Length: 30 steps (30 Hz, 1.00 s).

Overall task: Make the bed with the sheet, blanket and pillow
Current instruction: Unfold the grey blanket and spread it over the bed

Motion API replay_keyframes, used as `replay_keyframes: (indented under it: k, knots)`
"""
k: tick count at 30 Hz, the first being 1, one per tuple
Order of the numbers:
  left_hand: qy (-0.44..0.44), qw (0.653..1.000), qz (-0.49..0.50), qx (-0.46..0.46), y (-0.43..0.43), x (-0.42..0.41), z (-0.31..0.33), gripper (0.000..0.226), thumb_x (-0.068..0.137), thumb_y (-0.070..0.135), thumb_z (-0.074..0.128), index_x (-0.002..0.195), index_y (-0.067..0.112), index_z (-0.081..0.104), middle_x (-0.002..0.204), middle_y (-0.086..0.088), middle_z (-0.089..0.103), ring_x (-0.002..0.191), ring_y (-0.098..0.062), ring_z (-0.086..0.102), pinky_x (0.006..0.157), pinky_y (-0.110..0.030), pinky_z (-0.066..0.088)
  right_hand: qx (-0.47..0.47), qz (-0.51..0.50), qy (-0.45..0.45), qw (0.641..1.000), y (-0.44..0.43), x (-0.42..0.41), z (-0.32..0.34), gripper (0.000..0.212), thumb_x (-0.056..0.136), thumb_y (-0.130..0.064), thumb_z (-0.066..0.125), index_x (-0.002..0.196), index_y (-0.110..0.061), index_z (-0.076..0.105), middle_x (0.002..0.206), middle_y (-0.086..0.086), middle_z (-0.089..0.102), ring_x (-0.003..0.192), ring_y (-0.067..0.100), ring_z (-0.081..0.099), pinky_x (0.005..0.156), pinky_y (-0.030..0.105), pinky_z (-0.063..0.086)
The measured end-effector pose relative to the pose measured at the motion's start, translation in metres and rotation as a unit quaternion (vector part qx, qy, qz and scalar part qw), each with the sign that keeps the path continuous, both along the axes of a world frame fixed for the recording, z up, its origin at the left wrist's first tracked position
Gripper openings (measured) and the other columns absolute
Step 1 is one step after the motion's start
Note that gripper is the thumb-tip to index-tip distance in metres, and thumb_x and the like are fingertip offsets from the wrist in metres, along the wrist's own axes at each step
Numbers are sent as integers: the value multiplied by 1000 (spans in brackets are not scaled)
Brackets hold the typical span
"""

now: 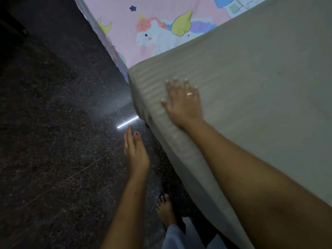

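The bed [103, 35] was covered with a pink sheet [161, 18] printed with a winged unicorn, a moon and a star, its edge hanging down the side. A grey-beige striped blanket [260, 78] lay over the near part. Beside the bed, a bare foot [166, 211] stood on the dark speckled stone floor [53, 123].

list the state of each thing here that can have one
blanket: spread flat over the sheet, near edge hanging down the bed's side
sheet: laid on the bed, partly covered by the blanket
right hand: open, palm flat on the blanket near its corner
left hand: open, fingers straight, above the floor, holding nothing
pillow: not in view
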State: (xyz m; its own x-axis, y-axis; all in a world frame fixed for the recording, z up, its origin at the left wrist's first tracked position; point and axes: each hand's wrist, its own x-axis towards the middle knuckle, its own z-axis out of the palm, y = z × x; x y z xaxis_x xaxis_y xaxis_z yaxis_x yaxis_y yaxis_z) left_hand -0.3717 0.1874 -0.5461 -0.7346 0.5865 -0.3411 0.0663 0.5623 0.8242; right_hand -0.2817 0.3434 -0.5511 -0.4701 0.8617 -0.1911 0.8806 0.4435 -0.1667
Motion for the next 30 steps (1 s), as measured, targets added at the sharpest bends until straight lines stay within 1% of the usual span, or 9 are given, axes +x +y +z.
replay_keyframes:
  k: [4,6,9,12,17,22,25,27,30]
  knots:
    - [1,1000,-25,1,11,13,0,44,103,24,31,146,16,32,155,-5,23,143,-14,17,110,-21,13,5,226,41,973,-37,-18,4,58,96,-49,38,149,-30,27,157,-3,24,146,22,17,116,45,6]
    - [38,998,-56,3,19,17,-1,45,103,28,33,145,13,33,154,-7,26,143,-17,19,108,-18,13,-18,237,73,969,-32,-14,6,54,98,-42,39,149,-29,28,156,-5,27,146,18,19,116,40,7]
    - [135,980,-149,-9,32,31,1,66,92,52,24,145,14,35,155,-5,26,144,-20,16,114,-27,9,1,138,105,985,-14,11,6,56,95,-45,28,145,-23,39,152,1,37,142,21,29,115,41,18]
    - [242,926,-281,-69,50,59,11,75,84,57,10,147,21,29,157,1,20,145,-19,10,115,-47,4,-13,108,42,993,9,63,-1,65,91,-54,17,146,-27,37,153,1,35,142,23,30,114,44,21]
    - [332,832,-427,-123,74,105,1,70,85,59,8,150,33,17,159,8,11,147,-17,4,113,-47,-7,-3,1,-25,1000,53,196,-9,66,91,-57,12,149,-31,27,156,2,27,144,26,26,115,45,18]
    - [369,836,-372,-166,78,121,-4,67,88,56,13,149,30,24,158,3,17,146,-22,12,112,-57,7,30,-249,-94,964,91,340,-6,59,98,-52,19,152,-27,18,159,7,18,146,30,15,115,50,12]
    - [347,859,-319,-197,81,151,0,70,88,55,11,150,24,21,159,-2,14,146,-27,7,111,-60,7,31,-361,-89,928,102,362,1,60,99,-48,26,151,-18,22,158,10,19,145,31,14,117,51,12]
    - [339,864,-305,-213,85,182,2,72,88,55,10,151,21,17,159,-3,14,146,-27,6,112,-59,5,41,-287,-52,956,103,338,2,61,95,-46,30,148,-15,30,155,12,28,143,32,22,115,51,18]
    - [332,865,-311,-214,92,229,0,73,87,55,5,152,22,13,159,-3,10,147,-26,3,113,-56,3,19,-37,12,999,83,274,-4,65,91,-55,24,145,-23,38,152,6,36,141,28,31,114,49,24]
